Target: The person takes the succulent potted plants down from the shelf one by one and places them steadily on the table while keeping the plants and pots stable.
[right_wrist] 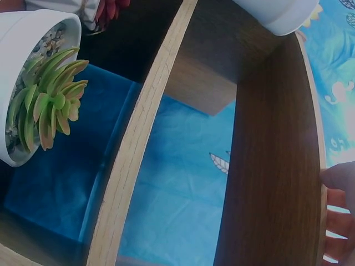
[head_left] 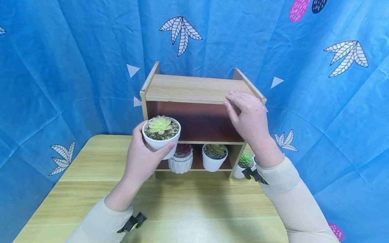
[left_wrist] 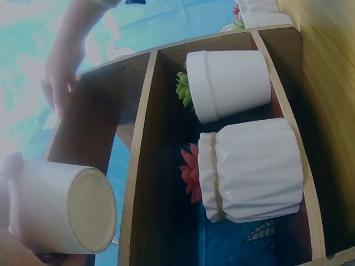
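Observation:
My left hand (head_left: 141,153) grips a white pot (head_left: 161,143) holding a pale green succulent (head_left: 159,125) in gravel. It holds the pot raised in front of the left side of a wooden shelf unit (head_left: 194,88). In the left wrist view the base of that pot (left_wrist: 91,210) faces the camera. My right hand (head_left: 249,116) rests at the front edge of the top board, near its right end, with its fingers over the board. On the lower shelf stand a pleated white pot (head_left: 181,162) with a red succulent and a smooth white pot (head_left: 213,162) with a green-brown one.
Right of the unit, a small white pot (head_left: 240,172) with a bright green plant (head_left: 245,159) stands on the wooden table (head_left: 194,206), partly behind my right forearm. Blue patterned cloth (head_left: 91,67) hangs behind and at both sides. A middle board (head_left: 209,142) divides the unit.

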Action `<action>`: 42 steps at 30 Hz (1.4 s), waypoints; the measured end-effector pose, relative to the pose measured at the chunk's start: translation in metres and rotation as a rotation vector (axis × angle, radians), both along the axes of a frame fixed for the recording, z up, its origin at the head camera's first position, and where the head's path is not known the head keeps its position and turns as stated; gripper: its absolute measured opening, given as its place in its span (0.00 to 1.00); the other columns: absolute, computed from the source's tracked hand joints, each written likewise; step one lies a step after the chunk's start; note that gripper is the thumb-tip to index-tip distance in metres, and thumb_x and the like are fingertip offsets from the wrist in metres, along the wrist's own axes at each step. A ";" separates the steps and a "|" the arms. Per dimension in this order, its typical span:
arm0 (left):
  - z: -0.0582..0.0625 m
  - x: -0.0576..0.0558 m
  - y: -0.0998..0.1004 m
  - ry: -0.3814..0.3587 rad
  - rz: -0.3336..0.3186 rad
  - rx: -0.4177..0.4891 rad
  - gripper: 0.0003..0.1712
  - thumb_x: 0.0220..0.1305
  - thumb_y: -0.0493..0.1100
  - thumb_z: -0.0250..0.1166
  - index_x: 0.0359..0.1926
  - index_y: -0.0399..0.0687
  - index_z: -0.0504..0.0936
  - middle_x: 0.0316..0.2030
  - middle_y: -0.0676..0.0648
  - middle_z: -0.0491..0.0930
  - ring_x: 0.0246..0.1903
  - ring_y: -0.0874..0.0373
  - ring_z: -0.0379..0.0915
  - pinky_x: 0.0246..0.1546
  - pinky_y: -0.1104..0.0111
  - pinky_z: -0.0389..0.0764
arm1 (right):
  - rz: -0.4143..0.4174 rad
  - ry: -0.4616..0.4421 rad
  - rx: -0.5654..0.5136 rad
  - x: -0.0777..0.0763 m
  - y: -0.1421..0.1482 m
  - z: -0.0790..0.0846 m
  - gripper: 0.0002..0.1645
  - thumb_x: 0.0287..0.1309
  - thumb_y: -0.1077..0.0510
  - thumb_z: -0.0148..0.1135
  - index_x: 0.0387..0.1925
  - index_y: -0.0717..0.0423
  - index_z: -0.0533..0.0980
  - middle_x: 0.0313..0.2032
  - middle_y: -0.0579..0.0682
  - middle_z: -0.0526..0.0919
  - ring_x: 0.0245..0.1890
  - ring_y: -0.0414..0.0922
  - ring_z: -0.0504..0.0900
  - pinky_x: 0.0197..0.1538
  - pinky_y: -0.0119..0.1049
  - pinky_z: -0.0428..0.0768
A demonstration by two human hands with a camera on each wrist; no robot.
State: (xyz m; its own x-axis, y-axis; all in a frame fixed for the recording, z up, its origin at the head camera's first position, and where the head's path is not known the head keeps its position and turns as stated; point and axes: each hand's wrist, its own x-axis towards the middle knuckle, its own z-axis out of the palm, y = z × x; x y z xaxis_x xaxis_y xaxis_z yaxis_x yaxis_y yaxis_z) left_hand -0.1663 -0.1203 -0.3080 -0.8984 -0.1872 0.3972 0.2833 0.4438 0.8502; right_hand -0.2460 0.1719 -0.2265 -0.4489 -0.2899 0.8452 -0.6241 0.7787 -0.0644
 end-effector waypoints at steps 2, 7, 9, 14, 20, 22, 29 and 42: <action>0.000 0.001 -0.001 -0.006 0.004 0.000 0.60 0.48 0.62 0.79 0.74 0.50 0.56 0.65 0.46 0.69 0.62 0.50 0.67 0.60 0.48 0.71 | 0.003 0.002 0.002 0.000 0.000 0.000 0.16 0.66 0.55 0.65 0.50 0.59 0.84 0.50 0.56 0.86 0.55 0.53 0.82 0.64 0.47 0.72; 0.000 0.003 -0.003 -0.019 0.020 0.007 0.60 0.47 0.62 0.79 0.74 0.51 0.56 0.65 0.46 0.70 0.62 0.49 0.68 0.59 0.47 0.71 | 0.009 0.004 0.006 0.000 -0.001 0.000 0.16 0.66 0.56 0.65 0.50 0.60 0.84 0.51 0.57 0.86 0.55 0.54 0.82 0.64 0.47 0.72; -0.001 0.003 -0.004 -0.018 0.026 0.010 0.60 0.47 0.62 0.79 0.74 0.52 0.56 0.65 0.46 0.70 0.62 0.49 0.67 0.59 0.47 0.71 | 0.010 0.003 0.006 0.000 -0.001 0.000 0.16 0.66 0.56 0.65 0.50 0.61 0.84 0.51 0.57 0.86 0.55 0.54 0.82 0.65 0.47 0.72; 0.000 0.004 -0.005 -0.007 0.040 0.002 0.59 0.47 0.62 0.79 0.74 0.52 0.57 0.65 0.47 0.70 0.62 0.49 0.67 0.58 0.48 0.70 | 0.007 0.005 0.005 0.000 -0.001 0.000 0.16 0.66 0.55 0.65 0.50 0.60 0.84 0.50 0.56 0.86 0.55 0.54 0.82 0.64 0.47 0.72; -0.003 0.005 -0.006 0.005 0.047 -0.007 0.59 0.47 0.61 0.79 0.74 0.51 0.57 0.65 0.45 0.70 0.61 0.48 0.68 0.58 0.46 0.71 | 0.007 0.009 0.004 0.000 -0.001 0.000 0.16 0.66 0.55 0.64 0.50 0.60 0.84 0.50 0.56 0.86 0.55 0.54 0.82 0.64 0.47 0.72; -0.003 0.005 -0.006 0.008 0.053 -0.008 0.59 0.47 0.61 0.79 0.74 0.51 0.57 0.64 0.45 0.70 0.61 0.49 0.68 0.58 0.46 0.72 | 0.007 0.008 0.003 0.000 -0.001 0.000 0.16 0.66 0.55 0.64 0.50 0.60 0.84 0.50 0.56 0.86 0.55 0.54 0.82 0.64 0.47 0.72; -0.004 0.006 -0.006 0.020 0.086 -0.004 0.59 0.46 0.60 0.80 0.73 0.50 0.57 0.65 0.46 0.70 0.61 0.49 0.68 0.58 0.48 0.71 | 0.002 0.005 0.002 0.000 0.000 0.000 0.16 0.65 0.55 0.65 0.50 0.60 0.84 0.50 0.56 0.86 0.55 0.54 0.82 0.64 0.47 0.72; -0.006 0.008 -0.011 0.036 0.121 0.007 0.59 0.46 0.58 0.80 0.73 0.50 0.57 0.65 0.46 0.70 0.62 0.48 0.68 0.59 0.47 0.71 | -0.005 0.005 -0.006 -0.001 -0.001 -0.001 0.16 0.65 0.55 0.65 0.49 0.59 0.85 0.50 0.55 0.86 0.54 0.54 0.83 0.63 0.47 0.73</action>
